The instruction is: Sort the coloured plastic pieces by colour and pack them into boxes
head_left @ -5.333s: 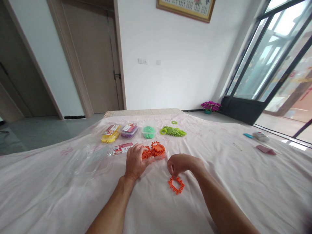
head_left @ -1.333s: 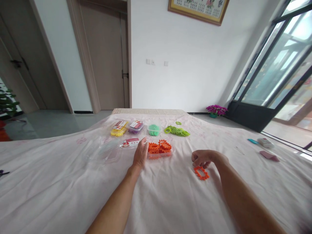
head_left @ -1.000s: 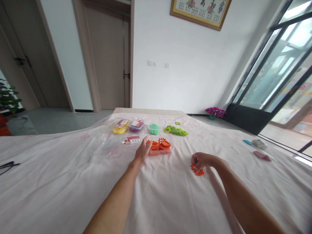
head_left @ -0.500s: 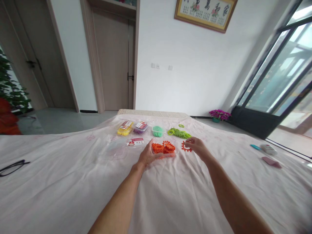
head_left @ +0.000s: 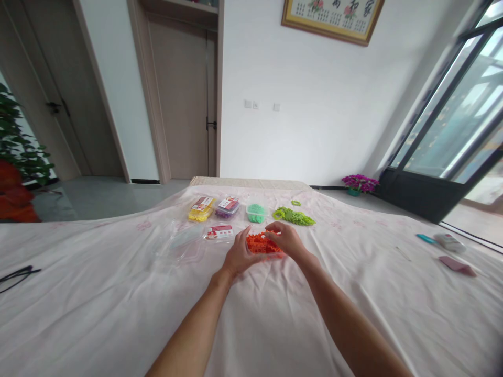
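Orange interlocking plastic pieces (head_left: 257, 243) fill a small clear plastic box (head_left: 271, 256) on the cloth. My left hand (head_left: 239, 254) grips the box at its left side, thumb along the near edge and fingers behind. Over the box's right part is my right hand (head_left: 288, 240), its fingertips closed down among the orange pieces; the exact piece they pinch is partly hidden. Behind the hands lie a pile of lime-green pieces (head_left: 296, 217) and an open box of mint-green pieces (head_left: 256, 212).
Lidded boxes of yellow pieces (head_left: 201, 209) and purple pieces (head_left: 227, 206) stand at the back left. Nearer are a clear lid with a label (head_left: 219, 232) and an empty clear tray (head_left: 183, 243). Eyeglasses (head_left: 18, 276) lie far left; a pink item (head_left: 458, 265) lies far right.
My right hand has moved left to the box, bringing the orange square links that were beside it. My left hand stays on the box. The view has shifted slightly.
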{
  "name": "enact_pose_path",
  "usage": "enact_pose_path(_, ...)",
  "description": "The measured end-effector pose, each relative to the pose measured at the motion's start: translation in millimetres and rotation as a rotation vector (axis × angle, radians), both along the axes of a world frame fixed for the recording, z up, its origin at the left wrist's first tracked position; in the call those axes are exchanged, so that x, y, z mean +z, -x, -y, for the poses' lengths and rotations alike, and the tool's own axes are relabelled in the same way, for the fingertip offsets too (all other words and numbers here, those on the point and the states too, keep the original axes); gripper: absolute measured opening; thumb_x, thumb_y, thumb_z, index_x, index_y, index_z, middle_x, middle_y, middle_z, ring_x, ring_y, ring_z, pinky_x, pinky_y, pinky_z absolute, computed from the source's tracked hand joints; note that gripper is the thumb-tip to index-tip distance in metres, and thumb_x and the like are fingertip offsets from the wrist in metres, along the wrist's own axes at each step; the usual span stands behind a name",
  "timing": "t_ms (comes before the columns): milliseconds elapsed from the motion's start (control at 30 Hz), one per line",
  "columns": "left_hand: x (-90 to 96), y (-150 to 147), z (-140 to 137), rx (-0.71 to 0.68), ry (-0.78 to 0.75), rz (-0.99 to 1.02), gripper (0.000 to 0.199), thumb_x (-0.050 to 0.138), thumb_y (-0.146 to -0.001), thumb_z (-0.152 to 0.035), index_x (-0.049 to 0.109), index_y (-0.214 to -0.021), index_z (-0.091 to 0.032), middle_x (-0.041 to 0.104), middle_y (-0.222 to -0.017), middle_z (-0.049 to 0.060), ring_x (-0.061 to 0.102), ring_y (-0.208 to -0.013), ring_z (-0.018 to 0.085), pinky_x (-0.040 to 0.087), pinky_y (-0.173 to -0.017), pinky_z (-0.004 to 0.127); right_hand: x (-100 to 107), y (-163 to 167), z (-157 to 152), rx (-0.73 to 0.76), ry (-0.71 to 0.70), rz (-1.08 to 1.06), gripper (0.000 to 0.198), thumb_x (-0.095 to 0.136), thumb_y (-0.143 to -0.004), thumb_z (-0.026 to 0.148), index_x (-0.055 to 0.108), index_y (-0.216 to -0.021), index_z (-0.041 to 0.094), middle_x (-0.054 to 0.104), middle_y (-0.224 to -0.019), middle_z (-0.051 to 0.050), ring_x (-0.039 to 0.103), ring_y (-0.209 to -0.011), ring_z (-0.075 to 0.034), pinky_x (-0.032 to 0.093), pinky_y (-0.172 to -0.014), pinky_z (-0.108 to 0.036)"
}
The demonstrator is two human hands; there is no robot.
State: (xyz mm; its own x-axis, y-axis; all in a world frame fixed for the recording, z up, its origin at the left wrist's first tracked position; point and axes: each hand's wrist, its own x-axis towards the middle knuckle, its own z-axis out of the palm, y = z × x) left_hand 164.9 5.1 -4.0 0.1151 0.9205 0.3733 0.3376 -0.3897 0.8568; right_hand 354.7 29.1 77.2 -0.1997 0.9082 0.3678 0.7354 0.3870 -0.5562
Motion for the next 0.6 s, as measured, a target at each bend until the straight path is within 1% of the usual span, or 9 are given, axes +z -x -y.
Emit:
enact_pose_path(67, 1.1, -0.2, 0.0, -0.007, -0.025, -0.017, 0.096, 0.078, -0.063, -0.057, 0.037, -0.143, -0.022, 0.037, -0.148, 0.015, 0.035, -0.139, 0.03, 0.034, -0.113, 0.047, -2.3, -1.4, 3.8, 0.069, -0.05, 0.069, 0.023, 0.067, -0.076, 0.032, 0.074, -0.097, 0.024, 0.074, -0.097, -0.004, 0.064, -0.091, -0.022, 0.046, -0.086, -0.034)
enact_pose_path(133, 2.7, -0.6, 0.8, -0.006, -0.043, -0.032, 0.096, 0.078, -0.062, -0.057, 0.038, -0.142, -0.022, 0.038, -0.147, 0.015, 0.035, -0.139, 0.03, 0.032, -0.114, 0.046, -4.1, 0.3, 7.8, 0.114, -0.087, 0.14, 0.025, 0.07, -0.074, 0.032, 0.075, -0.098, 0.026, 0.074, -0.099, -0.003, 0.063, -0.096, -0.023, 0.044, -0.09, -0.035)
enact_pose_path(200, 4.3, -1.1, 2.0, -0.003, -0.051, -0.043, 0.097, 0.079, -0.061, -0.057, 0.039, -0.141, -0.021, 0.039, -0.146, 0.015, 0.035, -0.139, 0.03, 0.032, -0.114, 0.046, -5.9, 3.6, 10.7, 0.142, -0.091, 0.178, 0.024, 0.071, -0.074, 0.03, 0.076, -0.096, 0.028, 0.074, -0.096, -0.002, 0.063, -0.092, -0.022, 0.043, -0.088, -0.034)
enact_pose_path(300, 6.9, -1.6, 3.9, -0.002, -0.047, -0.054, 0.097, 0.079, -0.061, -0.058, 0.039, -0.141, -0.021, 0.04, -0.145, 0.015, 0.036, -0.138, 0.03, 0.032, -0.115, 0.046, -9.6, 7.1, 11.6, 0.196, -0.059, 0.175, 0.02, 0.067, -0.077, 0.027, 0.077, -0.095, 0.027, 0.075, -0.09, -0.002, 0.064, -0.083, -0.02, 0.044, -0.083, -0.031)
enact_pose_path(367, 8.6, -1.6, 5.1, 0.002, -0.032, -0.053, 0.097, 0.079, -0.061, -0.058, 0.038, -0.141, -0.022, 0.04, -0.145, 0.014, 0.036, -0.138, 0.03, 0.032, -0.115, 0.046, -13.0, 6.9, 9.8, 0.208, -0.055, 0.153, 0.02, 0.064, -0.08, 0.024, 0.077, -0.096, 0.025, 0.075, -0.091, -0.002, 0.064, -0.084, -0.019, 0.044, -0.083, -0.03)
enact_pose_path(467, 10.6, -1.2, 6.1, 0.003, -0.015, -0.05, 0.096, 0.078, -0.062, -0.058, 0.039, -0.141, -0.022, 0.04, -0.145, 0.014, 0.037, -0.138, 0.03, 0.032, -0.115, 0.046, -18.2, 4.3, 5.8, 0.178, -0.052, 0.122, 0.023, 0.06, -0.081, 0.021, 0.076, -0.098, 0.024, 0.074, -0.094, -0.002, 0.064, -0.088, -0.02, 0.044, -0.083, -0.03)
enact_pose_path(600, 9.4, -1.0, 5.3, 0.009, -0.018, -0.057, 0.094, 0.078, -0.063, -0.057, 0.039, -0.14, -0.022, 0.04, -0.143, 0.015, 0.038, -0.137, 0.03, 0.033, -0.114, 0.047, -21.4, 1.9, 3.6, 0.184, -0.061, 0.102, 0.024, 0.058, -0.083, 0.019, 0.074, -0.099, 0.023, 0.074, -0.097, -0.002, 0.064, -0.09, -0.019, 0.045, -0.084, -0.03)
